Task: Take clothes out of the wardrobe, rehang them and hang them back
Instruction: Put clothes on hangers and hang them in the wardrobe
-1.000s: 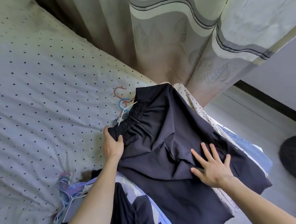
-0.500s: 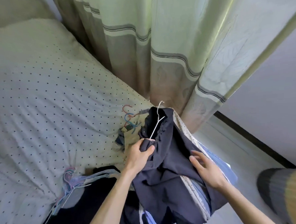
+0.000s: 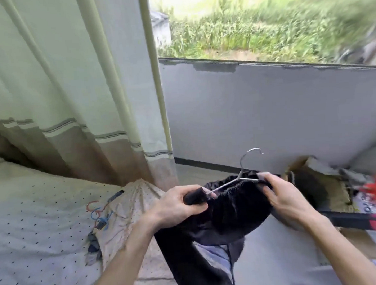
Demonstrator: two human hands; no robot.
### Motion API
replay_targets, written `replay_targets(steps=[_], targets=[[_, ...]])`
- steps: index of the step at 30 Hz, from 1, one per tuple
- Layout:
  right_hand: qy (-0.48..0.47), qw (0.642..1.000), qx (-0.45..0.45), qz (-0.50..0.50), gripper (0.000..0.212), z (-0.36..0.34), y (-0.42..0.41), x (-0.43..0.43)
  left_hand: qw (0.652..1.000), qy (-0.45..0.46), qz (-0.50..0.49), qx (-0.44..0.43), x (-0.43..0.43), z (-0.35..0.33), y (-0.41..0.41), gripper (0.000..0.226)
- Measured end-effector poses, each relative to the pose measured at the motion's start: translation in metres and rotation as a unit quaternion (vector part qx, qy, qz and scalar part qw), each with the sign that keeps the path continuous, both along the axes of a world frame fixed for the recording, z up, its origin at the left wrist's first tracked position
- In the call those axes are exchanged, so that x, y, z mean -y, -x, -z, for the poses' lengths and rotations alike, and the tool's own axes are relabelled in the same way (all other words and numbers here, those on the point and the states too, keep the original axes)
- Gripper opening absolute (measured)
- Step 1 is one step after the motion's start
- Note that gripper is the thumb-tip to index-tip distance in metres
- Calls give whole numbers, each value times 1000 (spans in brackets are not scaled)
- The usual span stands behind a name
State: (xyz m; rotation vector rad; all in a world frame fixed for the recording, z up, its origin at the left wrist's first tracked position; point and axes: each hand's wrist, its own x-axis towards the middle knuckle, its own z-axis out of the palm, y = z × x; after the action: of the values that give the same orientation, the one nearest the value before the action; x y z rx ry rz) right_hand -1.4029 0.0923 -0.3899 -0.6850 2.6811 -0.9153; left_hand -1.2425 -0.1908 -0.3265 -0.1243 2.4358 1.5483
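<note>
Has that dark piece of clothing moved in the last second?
Yes. The dark garment lay on the dotted bed; now the left hand and right hand hold it up on its wire hanger, right of the bed.

Left hand [image 3: 175, 205], right hand [image 3: 288, 199], both bare, forearms uncovered

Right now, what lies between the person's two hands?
In the head view, the gathered waistband of the dark garment and the wire hanger span the gap between left hand and right hand; its hook points up.
</note>
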Motion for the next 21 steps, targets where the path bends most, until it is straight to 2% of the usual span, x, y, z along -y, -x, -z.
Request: replay_targets(steps=[2, 4, 6, 8, 12, 15, 18, 21], targets=[[-5, 998, -31, 61, 18, -4, -17, -56, 999, 23, 0, -23, -30, -4, 17, 52], [-1, 993, -39, 112, 18, -1, -48, -114, 997, 77, 1, -24, -64, -1, 27, 71], [10, 984, -55, 172, 24, 3, -86, -166, 993, 112, 25, -18, -103, 5, 35, 77], [8, 969, -77, 235, 29, 5, -120, -213, 988, 131, 79, -8, -144, 10, 42, 64], [-14, 944, -67, 322, 29, 3, -185, -305, 956, 133, 259, 17, -232, 16, 30, 29], [-16, 926, -63, 371, 22, -3, -225, -364, 943, 42, 329, 23, -295, 10, 18, 32], [-23, 910, -57, 410, 18, -12, -253, -420, 936, -50, 349, 7, -364, -2, 5, 33], [-38, 890, -67, 449, 19, -24, -278, -467, 926, -69, 369, -35, -427, -12, -4, 24]])
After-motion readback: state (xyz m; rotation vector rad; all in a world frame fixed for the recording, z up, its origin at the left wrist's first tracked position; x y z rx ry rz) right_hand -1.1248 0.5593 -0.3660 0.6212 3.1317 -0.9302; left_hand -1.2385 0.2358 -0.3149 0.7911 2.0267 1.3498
